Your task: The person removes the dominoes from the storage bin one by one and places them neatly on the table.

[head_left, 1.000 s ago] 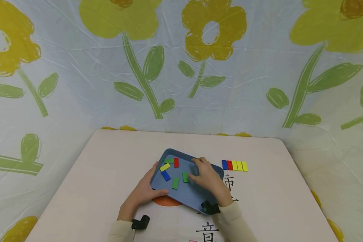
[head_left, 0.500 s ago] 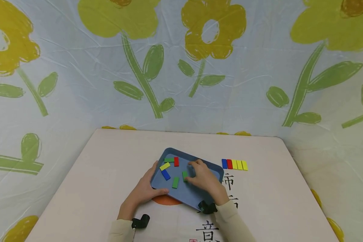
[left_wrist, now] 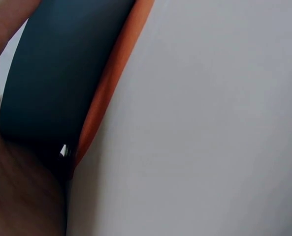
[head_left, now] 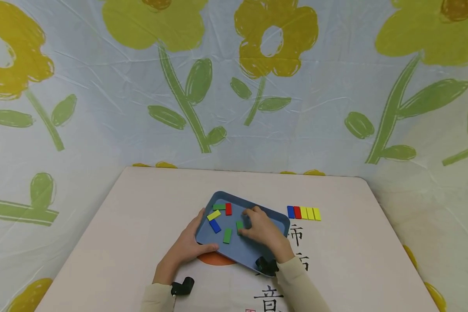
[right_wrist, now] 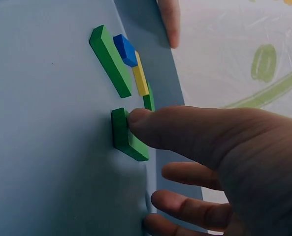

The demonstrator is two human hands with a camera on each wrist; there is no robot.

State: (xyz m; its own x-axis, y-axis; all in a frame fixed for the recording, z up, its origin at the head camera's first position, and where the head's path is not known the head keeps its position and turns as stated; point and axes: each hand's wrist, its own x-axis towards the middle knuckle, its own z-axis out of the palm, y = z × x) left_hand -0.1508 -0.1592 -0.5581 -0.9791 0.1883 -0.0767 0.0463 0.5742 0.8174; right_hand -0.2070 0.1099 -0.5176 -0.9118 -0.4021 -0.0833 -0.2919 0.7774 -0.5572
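My left hand (head_left: 185, 245) grips the near left corner of a blue tray (head_left: 249, 255), its thumb along the front rim and its fingers at the left side. In the left wrist view the tray's dark outer wall (left_wrist: 57, 73) lies against that hand. Over the tray is my right hand (head_left: 263, 227), its thumb tip touching a green block (right_wrist: 120, 130). The other fingers of this hand are spread apart from the thumb. Also in the tray lie another green block (head_left: 227, 236), a blue block (head_left: 215, 226), a yellow block (head_left: 213, 215), a third green block (head_left: 219, 207) and a red block (head_left: 228, 209).
To the right of the tray, a blue block (head_left: 290, 212), a red block (head_left: 297, 212) and three yellow blocks (head_left: 310, 213) stand side by side in a row. Black characters (head_left: 269, 299) and an orange patch (head_left: 216, 259) mark the pale table (head_left: 355, 260). Flowered cloth surrounds it.
My right hand has moved left in the tray, bringing its thumb onto the green block. The left hand and the tray have stayed put, as has the row of blocks.
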